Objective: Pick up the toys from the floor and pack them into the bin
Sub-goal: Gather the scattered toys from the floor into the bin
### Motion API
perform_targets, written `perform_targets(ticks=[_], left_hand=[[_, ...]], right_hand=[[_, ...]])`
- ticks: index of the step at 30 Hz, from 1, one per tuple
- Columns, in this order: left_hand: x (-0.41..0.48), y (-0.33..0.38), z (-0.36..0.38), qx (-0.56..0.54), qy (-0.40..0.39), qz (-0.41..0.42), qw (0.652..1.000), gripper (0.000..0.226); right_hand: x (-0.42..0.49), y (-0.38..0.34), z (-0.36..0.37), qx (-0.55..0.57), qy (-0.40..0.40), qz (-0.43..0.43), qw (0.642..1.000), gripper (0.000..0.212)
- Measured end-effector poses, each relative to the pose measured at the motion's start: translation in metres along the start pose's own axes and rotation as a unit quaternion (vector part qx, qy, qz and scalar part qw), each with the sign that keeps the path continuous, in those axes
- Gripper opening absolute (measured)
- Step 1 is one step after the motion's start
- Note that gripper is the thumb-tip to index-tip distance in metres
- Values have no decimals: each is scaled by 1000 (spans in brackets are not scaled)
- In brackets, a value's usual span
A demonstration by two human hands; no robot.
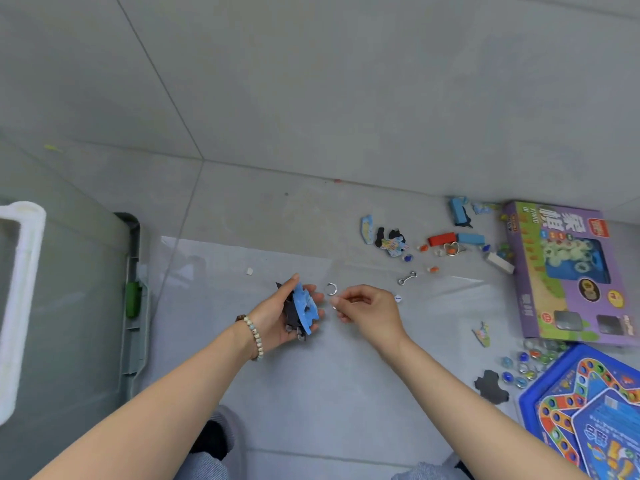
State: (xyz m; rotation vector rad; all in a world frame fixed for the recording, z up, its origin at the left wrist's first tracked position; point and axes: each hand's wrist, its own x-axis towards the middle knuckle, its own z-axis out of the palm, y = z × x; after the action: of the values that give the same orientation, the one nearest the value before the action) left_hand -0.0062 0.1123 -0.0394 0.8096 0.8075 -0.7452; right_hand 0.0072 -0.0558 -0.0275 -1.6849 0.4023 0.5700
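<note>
Cut off: bin (pixel 136 341) at the left edge; blue game board (pixel 588 410) at lower right.
Left hand (pixel 273 317): grips a stack of blue and dark puzzle pieces (pixel 306 306) above the floor (pixel 311 98); number unclear.
Right hand (pixel 369 313): fingertips pinched; contents cannot be told.
Loose: one metal ring (pixel 331 289), one die (pixel 398 298).

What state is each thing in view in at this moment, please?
left hand, grips puzzle pieces.
right hand, pinching; contents too small to tell.
metal ring, loose on floor.
purple game box, closed, lying flat.
marbles, scattered on floor.
bin, only partly in view.
</note>
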Motion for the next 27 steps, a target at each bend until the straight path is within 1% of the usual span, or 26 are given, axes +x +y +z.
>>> perform_targets(ticks=[2, 3, 4, 6, 7, 9, 13, 17, 23, 27], left_hand=[[6, -1, 16, 2, -26, -5, 1000, 41], [9, -1, 23, 11, -32, -3, 999, 41], [12, 0, 30, 16, -34, 2, 999, 40], [18, 1, 42, 2, -20, 12, 1000, 30], [21, 1, 47, -2, -13, 16, 1000, 26], [24, 3, 57, 7, -2, 22, 1000, 22], [33, 6, 70, 27, 6, 26, 999, 16], [39, 6, 77, 50, 7, 29, 998, 15], [41, 2, 73, 55, 11, 19, 998, 13], [40, 2, 73, 45, 14, 17, 999, 11]], right_hand=[[-3, -11, -11, -10, -32, -19, 999, 10], [-1, -15, -22, -15, -18, -23, 999, 10], [3, -16, -36, -17, 18, -26, 999, 9], [15, -13, -70, -22, 108, -27, 994, 3], [20, -10, -86, -31, 144, -24, 989, 5], [30, -1, -107, -60, 175, -15, 983, 12], [42, 11, -109, -107, 168, -6, 980, 18], [51, 15, -105, -153, 159, -5, 975, 19], [46, 20, -109, -159, 178, -10, 971, 18], [39, 24, -117, -173, 158, -12, 972, 21]])
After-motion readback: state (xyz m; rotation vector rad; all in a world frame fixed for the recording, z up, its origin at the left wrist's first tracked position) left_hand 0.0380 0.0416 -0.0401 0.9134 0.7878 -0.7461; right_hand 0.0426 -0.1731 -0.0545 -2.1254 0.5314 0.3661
